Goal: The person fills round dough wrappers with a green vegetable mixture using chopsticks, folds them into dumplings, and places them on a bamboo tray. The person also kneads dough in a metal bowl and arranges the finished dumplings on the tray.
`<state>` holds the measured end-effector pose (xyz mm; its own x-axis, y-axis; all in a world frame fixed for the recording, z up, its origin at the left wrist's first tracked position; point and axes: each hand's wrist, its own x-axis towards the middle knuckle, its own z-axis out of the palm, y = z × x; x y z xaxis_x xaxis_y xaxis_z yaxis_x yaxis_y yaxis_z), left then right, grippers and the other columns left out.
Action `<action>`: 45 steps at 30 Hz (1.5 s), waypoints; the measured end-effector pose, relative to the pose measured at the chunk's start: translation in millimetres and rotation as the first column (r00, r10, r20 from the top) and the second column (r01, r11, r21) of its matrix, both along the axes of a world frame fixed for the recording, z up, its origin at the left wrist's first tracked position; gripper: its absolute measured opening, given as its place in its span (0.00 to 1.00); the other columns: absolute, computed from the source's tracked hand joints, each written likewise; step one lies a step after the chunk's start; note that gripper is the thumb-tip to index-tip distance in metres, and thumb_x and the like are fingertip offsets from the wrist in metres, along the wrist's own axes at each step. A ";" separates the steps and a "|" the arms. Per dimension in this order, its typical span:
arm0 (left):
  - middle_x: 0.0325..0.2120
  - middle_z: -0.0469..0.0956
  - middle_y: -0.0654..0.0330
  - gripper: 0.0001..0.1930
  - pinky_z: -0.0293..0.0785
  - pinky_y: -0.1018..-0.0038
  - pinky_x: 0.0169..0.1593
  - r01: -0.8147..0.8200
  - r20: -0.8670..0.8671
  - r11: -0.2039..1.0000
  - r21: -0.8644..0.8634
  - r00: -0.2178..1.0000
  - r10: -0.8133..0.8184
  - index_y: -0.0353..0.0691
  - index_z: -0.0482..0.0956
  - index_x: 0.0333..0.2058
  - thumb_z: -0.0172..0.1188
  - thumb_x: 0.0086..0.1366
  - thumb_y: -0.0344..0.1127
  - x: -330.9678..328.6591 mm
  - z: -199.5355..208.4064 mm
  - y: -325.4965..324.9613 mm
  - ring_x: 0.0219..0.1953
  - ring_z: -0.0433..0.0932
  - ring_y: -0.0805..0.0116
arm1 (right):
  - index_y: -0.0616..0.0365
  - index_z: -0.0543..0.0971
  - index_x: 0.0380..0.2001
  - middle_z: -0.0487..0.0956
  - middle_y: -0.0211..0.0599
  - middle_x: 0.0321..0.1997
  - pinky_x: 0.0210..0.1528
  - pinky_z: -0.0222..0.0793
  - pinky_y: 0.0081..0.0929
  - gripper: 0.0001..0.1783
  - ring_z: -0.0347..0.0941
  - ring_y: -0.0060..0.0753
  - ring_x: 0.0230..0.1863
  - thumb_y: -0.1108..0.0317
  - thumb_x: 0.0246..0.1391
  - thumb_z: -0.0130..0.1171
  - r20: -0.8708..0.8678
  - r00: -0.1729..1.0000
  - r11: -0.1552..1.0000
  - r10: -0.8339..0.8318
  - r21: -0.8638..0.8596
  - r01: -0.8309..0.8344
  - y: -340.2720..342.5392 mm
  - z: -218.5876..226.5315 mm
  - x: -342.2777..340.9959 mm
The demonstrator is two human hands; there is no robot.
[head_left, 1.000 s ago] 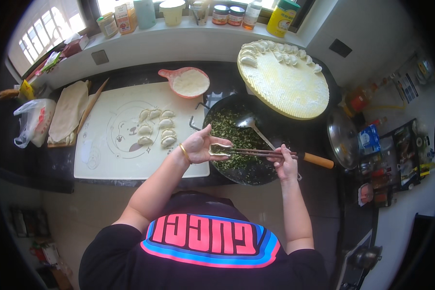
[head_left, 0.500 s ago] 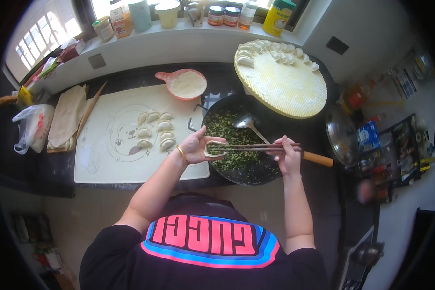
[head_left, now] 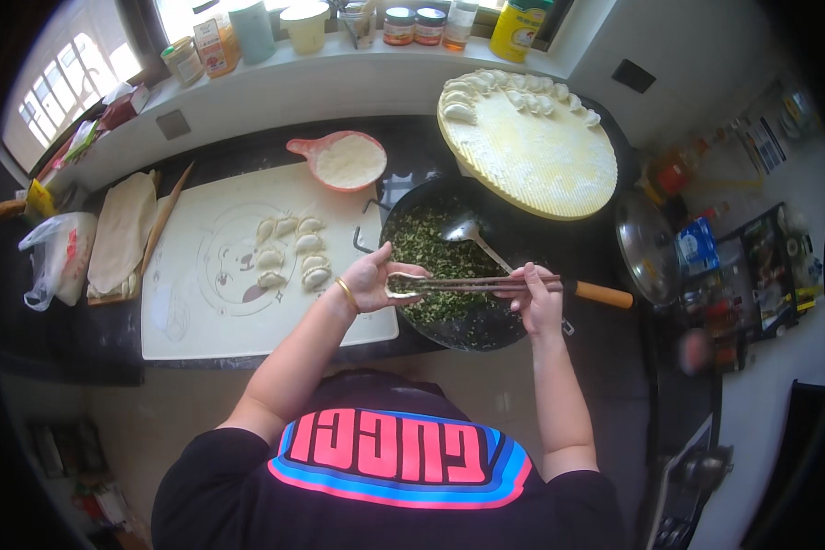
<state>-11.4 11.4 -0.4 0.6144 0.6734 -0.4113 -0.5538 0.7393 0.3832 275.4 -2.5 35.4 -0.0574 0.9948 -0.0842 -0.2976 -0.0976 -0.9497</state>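
Note:
A dumpling wrapper [head_left: 400, 290] lies cupped in my left hand [head_left: 368, 279], its edges curling up around some green filling. Pinched in my right hand [head_left: 538, 302] is a pair of chopsticks [head_left: 481, 286], held level, with tips reaching into the wrapper. Both hands are over the near part of a black wok [head_left: 475, 341], which holds chopped green filling [head_left: 440, 240]. A metal ladle [head_left: 462, 231] rests in the wok. Left of it, several folded dumplings [head_left: 310, 244] sit in rows on a white mat [head_left: 197, 339].
Behind the wok stands a round, floured tray [head_left: 532, 156] with several dumplings along its far edge. A pink scoop of flour [head_left: 349, 161] is at the mat's far edge. At the left lie a dough sheet [head_left: 124, 229], a rolling pin [head_left: 167, 215] and a plastic bag [head_left: 60, 257].
My hands keep nearly the same place, and the chopsticks still reach into the wrapper. The view has shifted slightly, so the counter and its things appear a little displaced.

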 end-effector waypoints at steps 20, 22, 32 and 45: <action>0.48 0.67 0.45 0.34 0.61 0.60 0.56 -0.074 0.233 0.993 0.095 0.971 0.050 0.26 0.61 0.51 0.32 0.65 0.56 -12.3 5.9 -5.4 0.51 0.67 0.53 | 0.59 0.76 0.30 0.74 0.40 0.34 0.37 0.70 0.32 0.10 0.72 0.41 0.36 0.75 0.39 0.59 0.777 0.585 0.675 -0.232 0.562 -0.478 -38.2 9.5 -87.3; 0.50 0.66 0.45 0.33 0.62 0.60 0.56 -0.016 0.323 0.993 0.118 0.946 -0.023 0.27 0.60 0.52 0.34 0.65 0.56 -10.2 10.0 -7.6 0.52 0.67 0.53 | 0.58 0.76 0.28 0.73 0.37 0.32 0.35 0.68 0.32 0.11 0.71 0.40 0.34 0.73 0.36 0.62 0.718 0.627 0.566 -0.303 0.665 -0.488 -29.8 21.1 -99.9; 0.49 0.67 0.54 0.24 0.63 0.65 0.57 0.091 -0.037 0.802 0.591 0.996 -0.085 0.32 0.60 0.54 0.53 0.61 0.34 -5.9 26.7 -23.9 0.52 0.67 0.64 | 0.60 0.73 0.24 0.70 0.39 0.30 0.36 0.65 0.31 0.05 0.68 0.41 0.33 0.76 0.41 0.59 0.666 0.707 0.733 -0.236 0.600 -0.321 -22.9 26.0 -113.9; 0.44 0.71 0.56 0.24 0.72 0.75 0.48 0.181 -0.339 0.719 0.671 0.937 0.081 0.31 0.63 0.53 0.56 0.59 0.32 6.5 53.5 -27.5 0.44 0.73 0.71 | 0.61 0.75 0.25 0.72 0.40 0.31 0.38 0.65 0.32 0.04 0.68 0.42 0.36 0.77 0.42 0.57 0.658 0.687 0.662 -0.309 0.667 -0.341 -14.5 36.6 -107.4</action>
